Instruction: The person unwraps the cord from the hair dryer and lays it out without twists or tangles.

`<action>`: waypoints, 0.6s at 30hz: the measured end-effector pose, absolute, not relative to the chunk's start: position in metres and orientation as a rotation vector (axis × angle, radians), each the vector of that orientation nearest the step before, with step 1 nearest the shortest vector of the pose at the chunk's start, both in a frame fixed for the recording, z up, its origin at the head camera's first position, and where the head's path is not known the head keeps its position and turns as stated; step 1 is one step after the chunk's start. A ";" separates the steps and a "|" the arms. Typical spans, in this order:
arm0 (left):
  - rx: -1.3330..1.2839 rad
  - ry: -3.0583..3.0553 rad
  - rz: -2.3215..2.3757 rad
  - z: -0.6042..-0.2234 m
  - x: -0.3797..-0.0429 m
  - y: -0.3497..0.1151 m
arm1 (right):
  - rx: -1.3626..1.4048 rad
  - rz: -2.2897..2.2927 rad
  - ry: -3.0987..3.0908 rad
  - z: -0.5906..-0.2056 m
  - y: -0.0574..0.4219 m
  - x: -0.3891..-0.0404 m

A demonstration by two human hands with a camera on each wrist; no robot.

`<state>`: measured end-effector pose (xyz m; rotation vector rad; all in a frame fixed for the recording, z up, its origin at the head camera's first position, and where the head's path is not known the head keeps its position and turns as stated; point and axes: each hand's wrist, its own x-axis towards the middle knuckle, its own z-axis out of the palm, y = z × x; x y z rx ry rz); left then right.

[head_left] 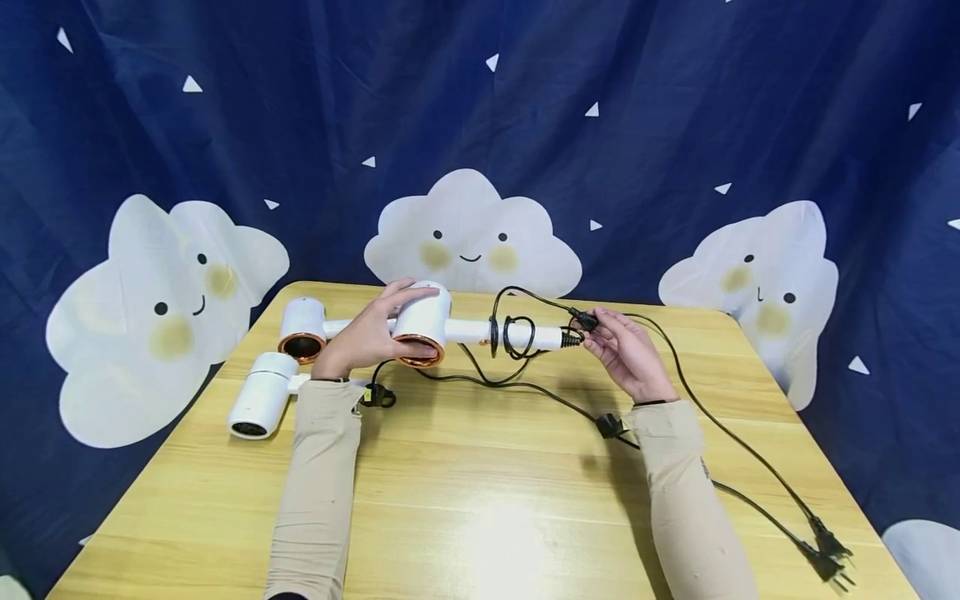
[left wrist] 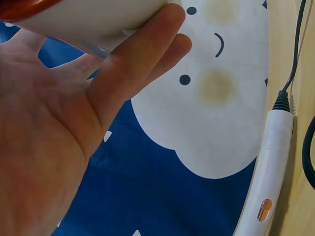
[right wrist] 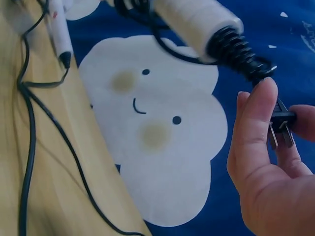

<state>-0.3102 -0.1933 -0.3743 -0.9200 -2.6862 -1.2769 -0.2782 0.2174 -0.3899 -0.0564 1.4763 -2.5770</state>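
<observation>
My left hand (head_left: 366, 335) grips the white head of a hair dryer (head_left: 422, 312), its thumb by the copper-coloured rim and its fingers over the top. The dryer's handle points right, raised over the table, with black cord (head_left: 519, 337) looped round it. At the handle's end my right hand (head_left: 628, 357) pinches a black two-pin plug (right wrist: 282, 118) between thumb and fingers, prongs showing in the right wrist view. That plug is close to the ribbed cord sleeve (right wrist: 231, 46).
Two more white hair dryers lie at the left, one with a copper rim (head_left: 303, 323) and one with a dark grille (head_left: 262, 398). Black cords trail across the wooden table (head_left: 480, 467). Two plugs (head_left: 828, 542) lie at the right edge, another (head_left: 609, 426) near the right sleeve.
</observation>
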 end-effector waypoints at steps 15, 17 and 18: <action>-0.907 -2.698 -1.264 -0.375 -0.310 -0.195 | -0.228 -2.540 1.428 -0.361 0.214 -0.260; -0.906 -2.694 -1.259 -0.374 -0.309 -0.195 | -0.288 -2.507 1.434 -0.357 0.212 -0.256; -0.906 -2.691 -1.255 -0.374 -0.309 -0.195 | -0.331 -2.485 1.441 -0.356 0.211 -0.254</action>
